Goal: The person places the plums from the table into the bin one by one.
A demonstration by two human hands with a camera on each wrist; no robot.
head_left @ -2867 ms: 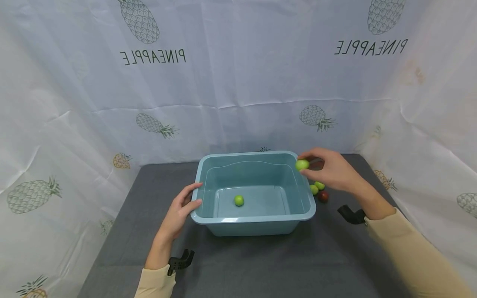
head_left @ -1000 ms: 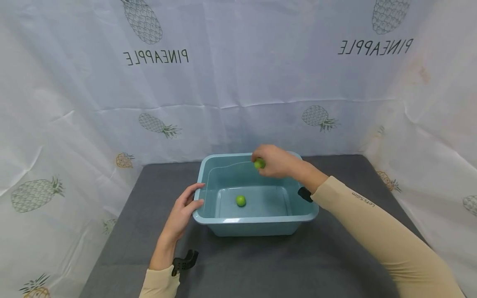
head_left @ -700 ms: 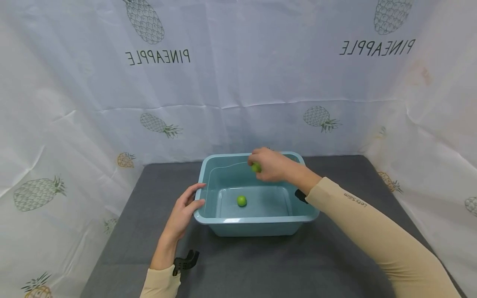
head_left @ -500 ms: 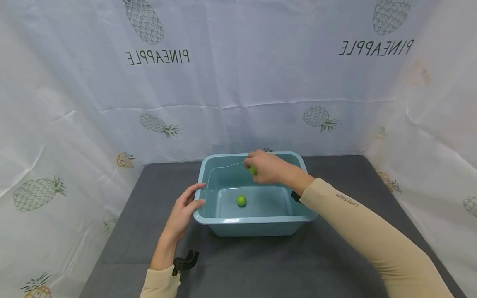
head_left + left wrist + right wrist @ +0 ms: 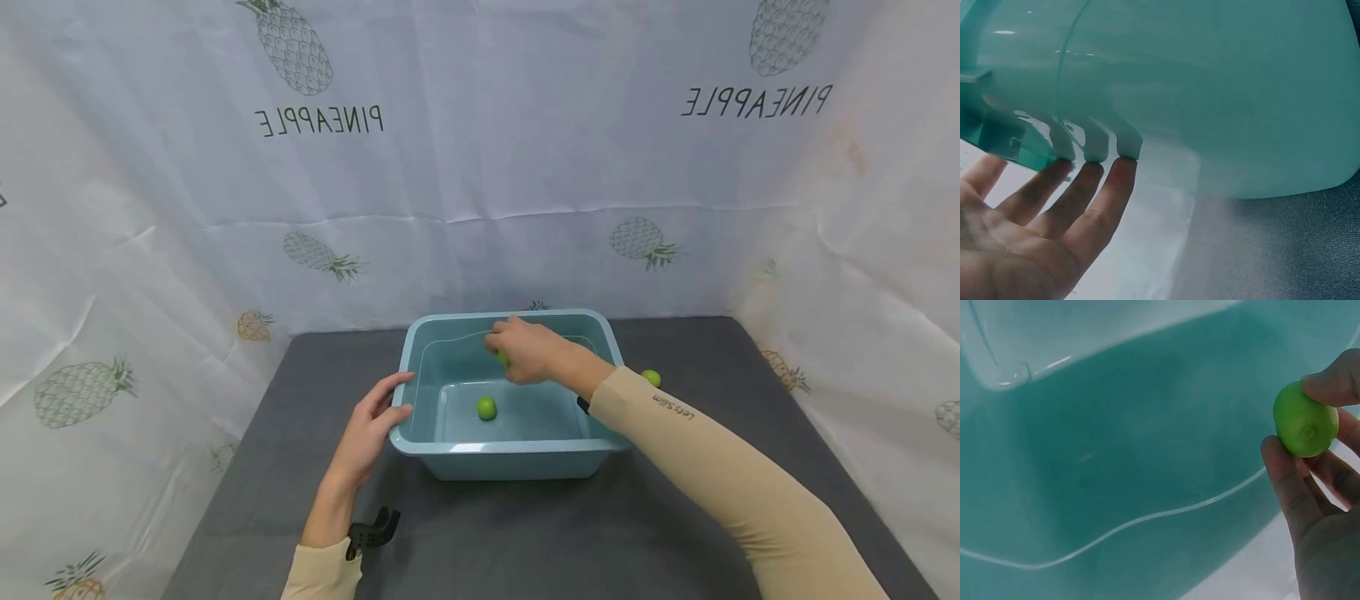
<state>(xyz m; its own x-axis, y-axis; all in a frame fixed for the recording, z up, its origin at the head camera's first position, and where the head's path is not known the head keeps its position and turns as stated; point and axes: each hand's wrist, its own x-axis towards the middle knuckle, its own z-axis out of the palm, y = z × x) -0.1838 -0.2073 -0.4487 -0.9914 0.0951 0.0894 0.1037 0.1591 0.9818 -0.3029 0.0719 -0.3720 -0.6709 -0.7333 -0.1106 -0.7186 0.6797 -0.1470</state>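
Observation:
A blue-green plastic basin (image 5: 517,462) stands on the dark grey table. My left hand (image 5: 367,433) holds its left rim, and in the left wrist view several fingertips (image 5: 1124,172) meet the outer wall. Over the basin's far middle, my right hand (image 5: 532,352) pinches a small green fruit (image 5: 1297,422) between thumb and fingers. In the head view that fruit is mostly covered by the hand. Another green fruit (image 5: 487,408) lies on the basin floor, nearer the front and a little left of centre.
Beyond the basin's right side, another green fruit (image 5: 651,378) shows past the right sleeve (image 5: 697,442), which covers part of the table there. A white pineapple-print cloth (image 5: 480,167) hangs behind the dark table (image 5: 480,542) and at both sides.
My right hand has carried the green fruit from the basin's right rim leftward over the basin, then lower. My left hand has stayed on the rim; the green fruit inside still lies there.

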